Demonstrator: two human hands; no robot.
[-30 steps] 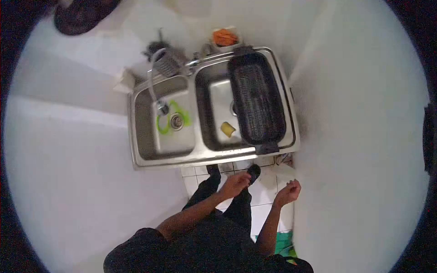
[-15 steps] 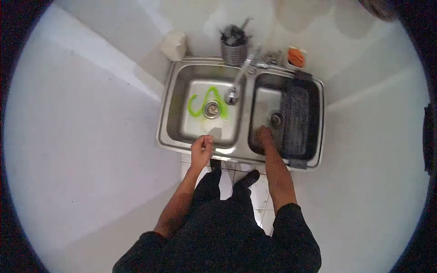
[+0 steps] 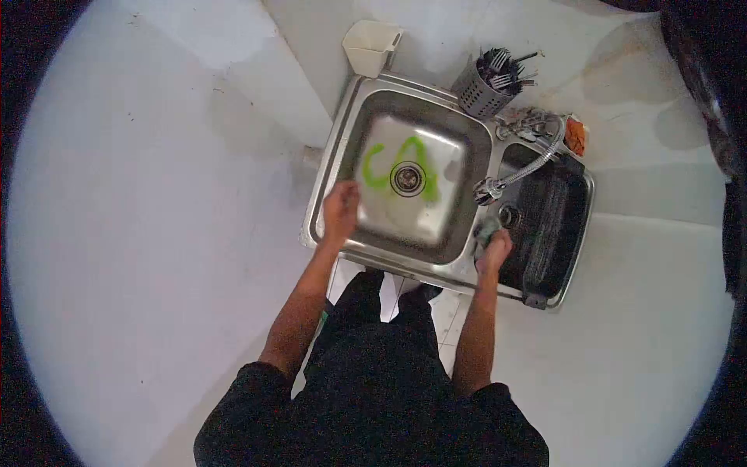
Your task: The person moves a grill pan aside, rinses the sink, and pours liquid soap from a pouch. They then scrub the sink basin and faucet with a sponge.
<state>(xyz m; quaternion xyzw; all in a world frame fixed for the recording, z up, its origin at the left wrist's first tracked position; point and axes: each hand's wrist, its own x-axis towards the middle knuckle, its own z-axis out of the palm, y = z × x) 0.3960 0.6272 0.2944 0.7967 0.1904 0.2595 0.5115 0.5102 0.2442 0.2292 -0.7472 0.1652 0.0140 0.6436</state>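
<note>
Both hands are sitting in new spots compared with half a second ago: the left hand (image 3: 341, 212) is now lying at the near left corner of the stainless steel double sink (image 3: 334, 152) instead of the middle of its near rim, and the right hand (image 3: 495, 251) is out of the right basin and up at the near rim. In the head view, the left hand is reaching over the sink's left edge into the left basin, close to the bright green squiggle (image 3: 372, 167) that is curling around the round drain (image 3: 407, 177); motion blur is hiding whether its fingers are gripping anything. The right hand is closing its fingers around a small grey-green sponge (image 3: 487, 229), holding it at the near edge, where the divider meets the right basin. Just above it, the flexible metal tap hose (image 3: 531, 166) is arching over that basin, and a black dish rack (image 3: 554, 212) is filling the basin's right side. At the sink's far edge a perforated metal cutlery holder (image 3: 477, 93) is standing full of forks, with a cream plastic tub (image 3: 372, 45) near the far left corner and an orange item (image 3: 576, 136) at the far right corner.
</note>
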